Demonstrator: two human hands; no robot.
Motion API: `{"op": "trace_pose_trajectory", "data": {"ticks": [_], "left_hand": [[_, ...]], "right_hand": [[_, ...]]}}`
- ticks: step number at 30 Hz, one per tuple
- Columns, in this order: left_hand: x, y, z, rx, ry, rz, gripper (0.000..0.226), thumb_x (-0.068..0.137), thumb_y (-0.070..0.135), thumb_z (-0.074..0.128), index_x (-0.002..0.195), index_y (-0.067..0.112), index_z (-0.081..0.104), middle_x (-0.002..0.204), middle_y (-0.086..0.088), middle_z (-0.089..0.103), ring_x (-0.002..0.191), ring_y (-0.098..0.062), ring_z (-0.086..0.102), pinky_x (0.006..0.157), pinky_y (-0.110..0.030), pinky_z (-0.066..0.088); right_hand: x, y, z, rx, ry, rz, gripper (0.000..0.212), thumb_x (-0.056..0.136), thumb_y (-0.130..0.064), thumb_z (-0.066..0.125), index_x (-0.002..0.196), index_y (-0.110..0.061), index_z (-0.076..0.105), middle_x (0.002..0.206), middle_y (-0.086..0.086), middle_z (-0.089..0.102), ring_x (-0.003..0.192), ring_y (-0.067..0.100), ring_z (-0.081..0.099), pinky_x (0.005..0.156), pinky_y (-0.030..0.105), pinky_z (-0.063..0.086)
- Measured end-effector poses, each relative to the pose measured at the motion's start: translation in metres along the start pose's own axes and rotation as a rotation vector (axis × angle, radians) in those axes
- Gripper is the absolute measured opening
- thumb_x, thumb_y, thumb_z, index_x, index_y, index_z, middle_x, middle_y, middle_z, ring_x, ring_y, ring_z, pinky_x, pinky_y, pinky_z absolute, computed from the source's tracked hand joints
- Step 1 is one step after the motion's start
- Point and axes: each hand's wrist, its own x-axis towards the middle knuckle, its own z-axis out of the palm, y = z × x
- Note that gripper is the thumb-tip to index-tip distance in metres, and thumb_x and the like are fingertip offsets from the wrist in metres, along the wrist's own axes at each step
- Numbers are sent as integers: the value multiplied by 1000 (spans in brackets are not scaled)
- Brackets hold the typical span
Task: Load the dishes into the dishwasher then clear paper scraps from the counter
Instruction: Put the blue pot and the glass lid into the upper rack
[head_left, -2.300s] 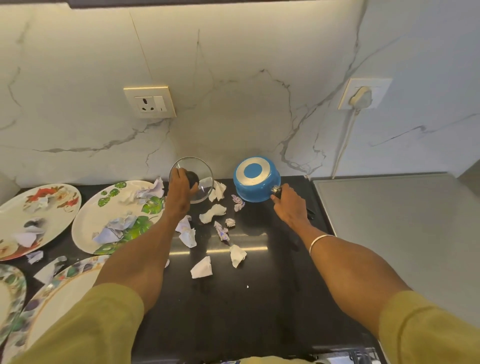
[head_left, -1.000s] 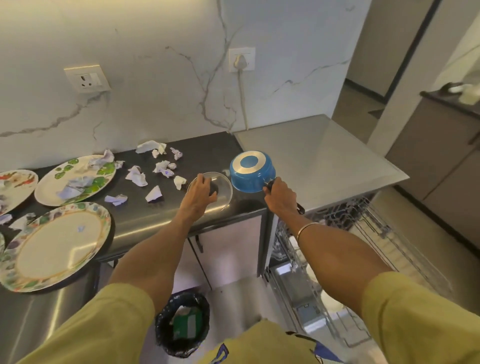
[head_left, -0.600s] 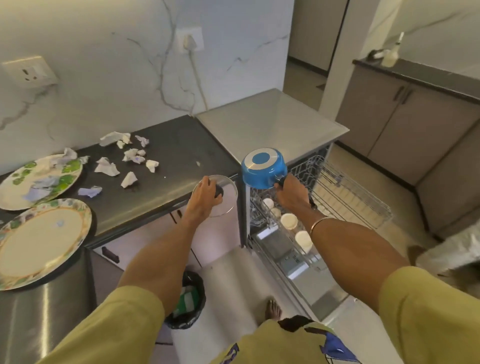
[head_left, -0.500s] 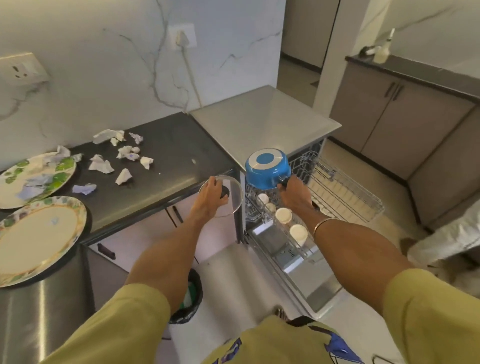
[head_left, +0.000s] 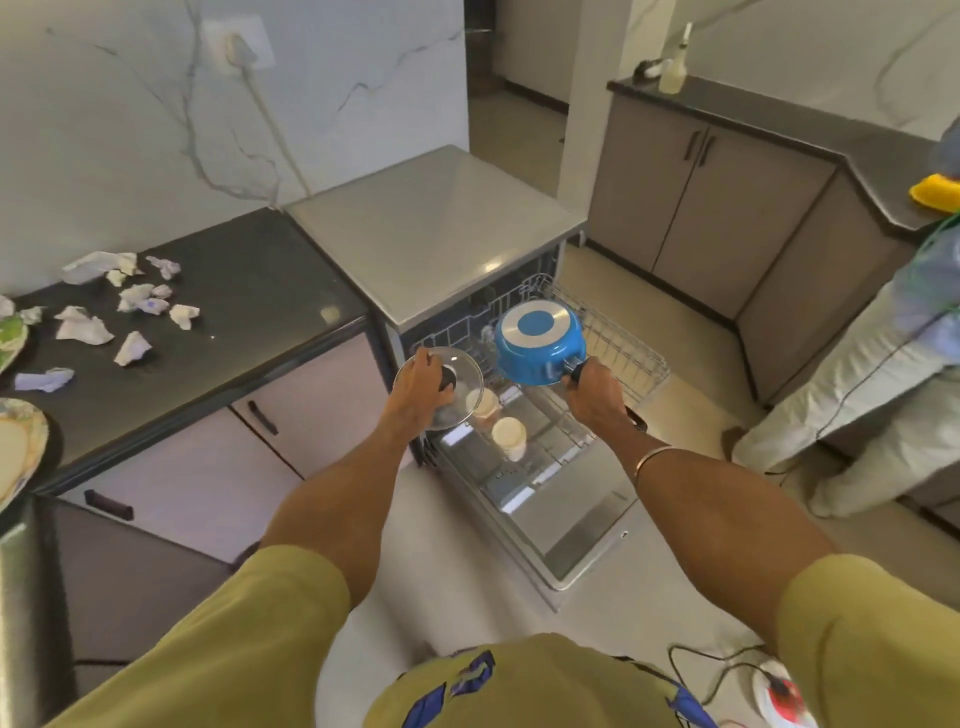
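My right hand (head_left: 595, 397) grips the black handle of a blue saucepan (head_left: 537, 344), held bottom-up over the pulled-out upper rack (head_left: 631, 353) of the open dishwasher (head_left: 540, 499). My left hand (head_left: 421, 387) grips the black knob of a glass lid (head_left: 460, 395), held at the rack's left end. White cups (head_left: 509, 434) stand in the rack below. Crumpled paper scraps (head_left: 83, 328) lie scattered on the dark counter (head_left: 249, 312) at left. Floral plates (head_left: 15, 452) peek in at the left edge.
The dishwasher door lies open across the floor in front of me. Another person (head_left: 883, 374) stands at right by the grey cabinets (head_left: 691, 187). A cable and a white-red object (head_left: 779, 693) lie on the floor at lower right. A steel top (head_left: 431, 228) covers the dishwasher.
I turned from the counter to the dishwasher, carrying the saucepan and lid off the counter; both now hang over the upper rack. The counter and plates slid to the left of view.
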Motion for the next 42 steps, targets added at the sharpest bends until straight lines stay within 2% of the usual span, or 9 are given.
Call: {"op": "trace_pose_trajectory", "data": {"ticks": [3,8,12,15,19,30,33,38,42], "left_hand": [[11,48,24,12,-27,0,46,90,23,65,128,1,50,126,-18,47,110,-34,55,94,-41,50],[31,110,61,-7,-61,1,43,91,25,63,123,-1,50,120,-19,45,101,-38,54,86,-43,46],[38,133,81,-13,-85,-24,40,92,28,63,120,3,50,115,-16,44,96,-35,55,83,-44,51],[49,144,92,11,-109,-36,45,92,30,61,127,5,47,120,-16,44,102,-35,56,89,-46,52],[76,158,105,56,-165,-66,46,94,27,59,131,2,44,128,-19,41,110,-37,52,94,-45,50],[178,184,146,-36,-193,-126,51,88,25,62,131,0,47,128,-19,43,110,-36,53,95,-44,48],[192,186,154,-52,-203,-173,53,86,27,63,130,4,48,130,-17,44,114,-36,52,97,-45,47],[199,191,163,-123,-182,-246,55,85,23,66,134,8,47,136,-14,44,124,-34,47,106,-47,43],[205,191,169,-91,-195,-294,53,83,25,70,129,9,48,132,-9,43,118,-31,49,100,-43,48]], "right_hand": [[5,45,-28,-47,-30,11,31,96,-26,56,115,-2,49,108,17,62,96,37,63,73,41,48],[23,108,-73,-138,-26,-33,30,98,-24,52,117,-1,51,112,17,61,100,36,62,80,40,47],[38,140,-93,-106,-20,1,30,99,-24,52,117,0,49,111,17,61,101,37,63,73,36,42],[53,155,-100,-56,-22,23,30,98,-24,54,117,0,49,111,16,61,100,36,63,72,34,39],[79,170,-103,-27,-26,33,33,98,-28,55,116,-1,49,108,17,61,98,36,63,74,38,45],[198,169,-102,-119,-124,13,37,98,-33,54,115,-1,50,109,16,62,97,34,63,70,34,42],[230,162,-96,-184,-152,-39,38,98,-34,53,115,0,51,109,16,63,99,34,63,76,37,45],[263,142,-77,-87,-216,-39,39,97,-33,55,115,1,49,114,21,60,106,41,59,84,42,44],[290,124,-63,-50,-268,-89,39,95,-34,59,111,0,52,110,20,61,104,41,60,81,41,47]]}}
